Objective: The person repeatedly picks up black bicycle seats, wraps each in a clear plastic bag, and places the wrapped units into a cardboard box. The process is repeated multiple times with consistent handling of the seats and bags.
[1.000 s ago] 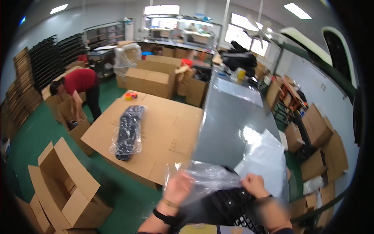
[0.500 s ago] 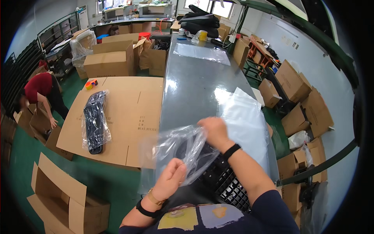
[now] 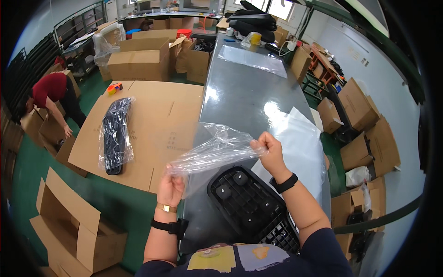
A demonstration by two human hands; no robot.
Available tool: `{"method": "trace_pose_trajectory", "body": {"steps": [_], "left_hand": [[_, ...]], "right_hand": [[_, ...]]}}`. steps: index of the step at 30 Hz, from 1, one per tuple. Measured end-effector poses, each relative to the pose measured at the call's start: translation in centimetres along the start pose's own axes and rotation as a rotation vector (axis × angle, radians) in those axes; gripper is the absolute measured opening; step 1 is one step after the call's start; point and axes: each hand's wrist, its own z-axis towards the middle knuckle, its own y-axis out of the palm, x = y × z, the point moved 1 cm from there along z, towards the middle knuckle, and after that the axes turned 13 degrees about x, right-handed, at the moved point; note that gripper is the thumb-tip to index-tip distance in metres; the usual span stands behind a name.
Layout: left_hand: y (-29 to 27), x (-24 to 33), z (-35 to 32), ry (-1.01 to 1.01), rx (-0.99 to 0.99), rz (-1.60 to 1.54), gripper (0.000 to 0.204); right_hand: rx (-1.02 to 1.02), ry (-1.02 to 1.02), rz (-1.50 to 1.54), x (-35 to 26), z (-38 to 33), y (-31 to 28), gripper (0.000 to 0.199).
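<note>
Beside the grey table, flat cardboard with 1 bagged black part.

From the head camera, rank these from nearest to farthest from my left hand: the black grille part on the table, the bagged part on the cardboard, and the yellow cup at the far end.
From the left hand:
1. Black grille part, just right, on the table.
2. Bagged part, up-left, on the flat cardboard.
3. Yellow cup, far end of the table.

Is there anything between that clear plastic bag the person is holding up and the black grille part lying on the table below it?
Nothing visible: the clear bag, pinched by left hand and right hand, hangs right above the black grille.
</note>
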Motion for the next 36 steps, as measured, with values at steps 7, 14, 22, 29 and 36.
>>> {"method": "trace_pose_trajectory", "body": {"steps": [7,14,22,29,36], "left_hand": [[-0.7,-4.5,3.2,0.627,-0.139,1.135,0.04],[-2.7,-9.3,-1.7,0.656,-0.116,1.51,0.038],[-2.7,-10.0,-4.8,0.325,-0.156,1.591,0.047],[0.3,-10.7,-9.9,0.318,-0.426,1.706,0.046],[1.6,-10.7,-9.0,0.859,-0.357,1.343,0.013]], "right_hand": [[-0.392,-0.111,-0.511,10.1,-1.4,3.2,0.041],[-0.804,0.239,-0.464,12.5,-4.7,0.0,0.041],[-0.598,0.454,-0.146,8.8,-5.5,-0.2,0.034],[-0.446,0.227,-0.346,12.6,-6.1,-2.2,0.028],[-0.174,0.227,-0.302,13.8,-10.7,-9.5,0.025]]}}
